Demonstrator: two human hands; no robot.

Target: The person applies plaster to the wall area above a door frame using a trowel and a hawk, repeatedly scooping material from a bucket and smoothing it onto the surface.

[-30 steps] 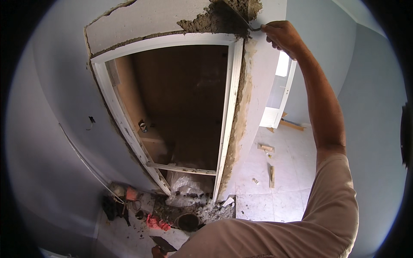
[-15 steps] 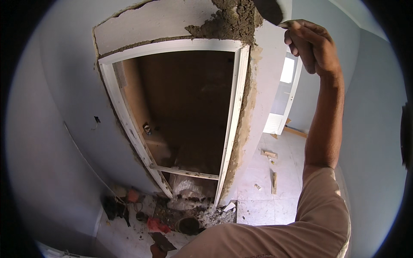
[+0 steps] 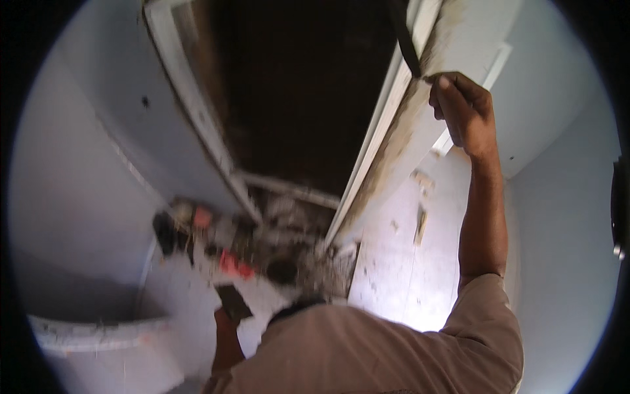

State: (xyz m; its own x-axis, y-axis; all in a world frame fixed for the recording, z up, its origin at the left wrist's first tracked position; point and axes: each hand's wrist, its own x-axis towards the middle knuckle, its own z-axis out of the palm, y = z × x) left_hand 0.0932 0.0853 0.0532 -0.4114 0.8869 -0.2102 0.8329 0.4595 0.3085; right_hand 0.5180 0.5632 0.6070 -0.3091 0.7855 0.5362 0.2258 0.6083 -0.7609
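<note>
My right hand point(image 3: 462, 108) is raised at the upper right, its fingers closed round the handle of a trowel. The trowel's dark blade point(image 3: 408, 49) shows nearly edge-on, in front of the right post of a white door frame point(image 3: 384, 108); whether it touches the post I cannot tell. A rough band of brown mortar point(image 3: 387, 151) runs down the wall beside that post. Low on the left, my left hand point(image 3: 225, 320) grips a dark, flat, squarish plate point(image 3: 234, 302), partly blurred. Dark space fills the frame's opening.
Rubble, a dark round bucket point(image 3: 282, 270) and a red plastic piece point(image 3: 236, 264) lie at the frame's foot. Further left are dark bags or tools point(image 3: 165, 233). Wood offcuts point(image 3: 420, 226) lie on the pale tiled floor point(image 3: 387, 282) to the right. A curved white edge point(image 3: 92, 333) stands at lower left.
The view has tilted downward, so the frame's top and the mortar above it are out of sight. My right hand with the trowel has come down beside the right post. My left hand and plate show more fully.
</note>
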